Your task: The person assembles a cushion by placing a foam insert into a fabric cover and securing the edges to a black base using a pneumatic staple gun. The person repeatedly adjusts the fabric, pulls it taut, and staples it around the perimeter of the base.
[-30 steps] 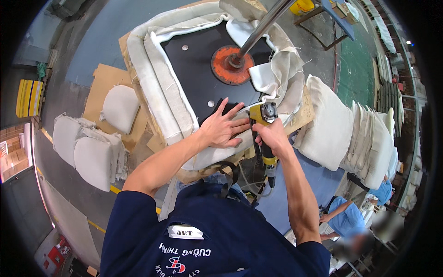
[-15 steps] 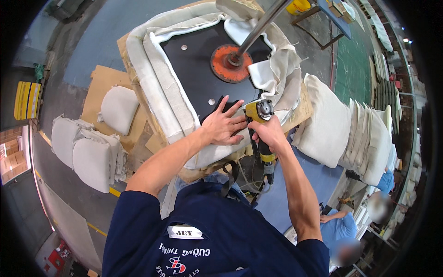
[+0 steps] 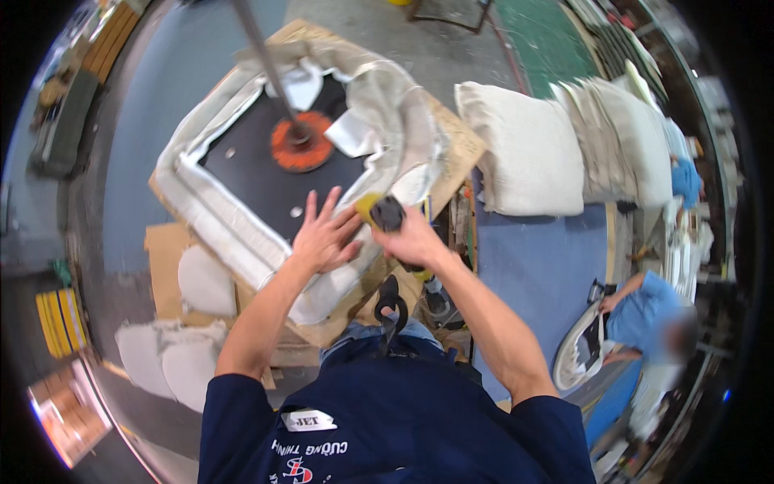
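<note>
While within the padded border (image 3: 216, 218), black panel (image 3: 272, 190) partly under left hand (image 3: 326, 239).

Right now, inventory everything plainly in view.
Padded piece: one, whitish and black, on tan board
Disc: one, orange, on padded piece
Pole: one, grey, on disc
Power tool: one, yellow-black, in right hand
Cushions: several, whitish, right
Flat surface: one, blue, right
Rounded pads: several, whitish, lower left
Striped block: one, yellow, far left
Co-worker: at least one, blue shirt, far right
Left hand: one, bare, on padded piece
Right hand: one, bare, gripping tool
</note>
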`<state>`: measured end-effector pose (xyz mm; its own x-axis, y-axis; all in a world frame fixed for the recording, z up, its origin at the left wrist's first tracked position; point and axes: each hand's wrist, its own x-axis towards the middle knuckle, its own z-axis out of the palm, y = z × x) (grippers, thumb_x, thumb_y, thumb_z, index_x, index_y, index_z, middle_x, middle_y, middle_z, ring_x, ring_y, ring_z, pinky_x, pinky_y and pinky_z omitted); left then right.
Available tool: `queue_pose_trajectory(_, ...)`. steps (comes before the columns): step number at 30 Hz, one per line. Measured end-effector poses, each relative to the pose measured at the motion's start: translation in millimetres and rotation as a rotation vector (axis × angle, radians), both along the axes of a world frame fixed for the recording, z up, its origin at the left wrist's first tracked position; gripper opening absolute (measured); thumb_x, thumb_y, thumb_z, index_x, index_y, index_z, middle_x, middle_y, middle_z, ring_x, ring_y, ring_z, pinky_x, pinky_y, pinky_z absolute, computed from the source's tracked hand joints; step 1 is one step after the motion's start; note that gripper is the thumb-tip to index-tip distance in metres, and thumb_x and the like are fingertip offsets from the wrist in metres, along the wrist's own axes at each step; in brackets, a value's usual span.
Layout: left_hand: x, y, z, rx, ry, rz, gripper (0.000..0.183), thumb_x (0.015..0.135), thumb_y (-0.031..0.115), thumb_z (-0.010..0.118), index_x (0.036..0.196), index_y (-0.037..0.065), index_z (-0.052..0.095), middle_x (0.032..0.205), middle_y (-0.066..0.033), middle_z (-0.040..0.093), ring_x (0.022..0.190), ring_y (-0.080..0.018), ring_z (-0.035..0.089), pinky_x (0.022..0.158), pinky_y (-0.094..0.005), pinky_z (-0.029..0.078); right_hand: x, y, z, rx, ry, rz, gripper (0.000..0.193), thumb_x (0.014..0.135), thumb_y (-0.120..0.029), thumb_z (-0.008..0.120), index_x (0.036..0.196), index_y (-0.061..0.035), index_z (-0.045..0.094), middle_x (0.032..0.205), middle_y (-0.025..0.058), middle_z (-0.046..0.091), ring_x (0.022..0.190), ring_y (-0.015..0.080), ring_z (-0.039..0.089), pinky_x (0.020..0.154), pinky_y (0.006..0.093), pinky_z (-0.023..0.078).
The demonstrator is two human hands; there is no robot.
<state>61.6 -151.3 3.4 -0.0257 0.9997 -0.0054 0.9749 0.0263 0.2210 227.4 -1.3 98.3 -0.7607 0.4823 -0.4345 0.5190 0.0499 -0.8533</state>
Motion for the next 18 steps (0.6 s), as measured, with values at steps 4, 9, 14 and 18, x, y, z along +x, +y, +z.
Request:
queue_pose_trajectory(4,-9,-4,13,-0.070,0.039,-0.073,0.070,0.094,0.044,0.058,0.158,0.021,0.043,0.170,-0.0029,0.029,0.158,-0.0414,0.016,0.123,-0.0718,0.008,133,-14,-40,0.168,0.071,-0.171,0.073,0.080,-0.013,0.080,0.146,-0.0053,0.051,0.117,0.0214,0.073,0.108,0.0323,0.072,0.093,0.0381,0.056)
queue_pose_trajectory(9,-45,-34,17,-0.179,0.063,-0.173,0.067,0.091,0.036,0.054,0.156,0.021,0.046,0.169,-0.0056,0.030,0.158,-0.0439,0.015,0.123,-0.0713,0.004,302,-51,-135,0.120,-0.342,-0.520,0.091,0.079,-0.024,0.084,0.156,-0.0068,0.040,0.131,0.0281,0.066,0.123,0.0389,0.065,0.104,0.0423,0.052)
queue_pose_trajectory(14,-57,-45,47,-0.456,0.290,-0.099,0.067,0.093,0.033,0.051,0.157,0.019,0.043,0.169,-0.0046,0.031,0.159,-0.0426,0.012,0.122,-0.0715,-0.003,446,-97,-252,0.025,-0.561,-0.991,0.083,0.076,-0.022,0.085,0.147,-0.0010,0.048,0.131,0.0237,0.066,0.124,0.0397,0.063,0.106,0.0443,0.050)
queue_pose_trajectory(18,-38,-50,65,-0.517,0.283,0.165,0.068,0.099,0.032,0.047,0.162,0.015,0.031,0.170,-0.0044,0.031,0.160,-0.0391,0.013,0.121,-0.0712,-0.004,526,-125,-325,0.048,-0.796,-1.379,0.088,0.080,-0.019,0.077,0.154,0.0059,0.035,0.142,0.0289,0.058,0.132,0.0433,0.056,0.113,0.0449,0.043)
